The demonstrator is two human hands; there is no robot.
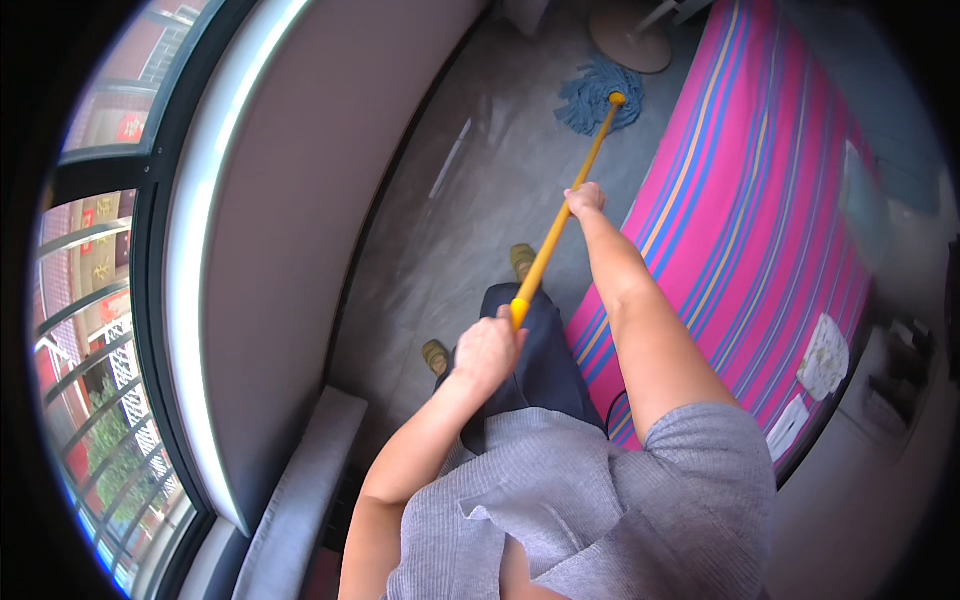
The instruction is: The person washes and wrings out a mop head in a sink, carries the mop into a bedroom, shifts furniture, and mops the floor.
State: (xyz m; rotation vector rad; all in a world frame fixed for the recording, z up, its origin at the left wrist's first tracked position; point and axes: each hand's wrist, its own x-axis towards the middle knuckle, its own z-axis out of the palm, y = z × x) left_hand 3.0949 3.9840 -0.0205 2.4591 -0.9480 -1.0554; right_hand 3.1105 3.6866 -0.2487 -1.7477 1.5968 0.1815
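Observation:
A string mop with a yellow handle (553, 238) slants away from my body. Its blue mop head (592, 101) lies spread on the grey floor (480, 165), close to the round base of a stand (630, 41). My left hand (489, 351) is wrapped around the near end of the handle, in front of my waist. Farther down the shaft, my right hand (586, 199) grips it at about mid-length. Most of the palms and some fingers are hidden from this angle.
On the right stands a bed with a pink, blue and yellow striped cover (720, 225), bearing a folded cloth (823, 356). To the left run a wall (322, 135) and a barred window (105, 360). A pale ledge (307, 480) sits at lower left. My shoes (523, 259) rest on the floor.

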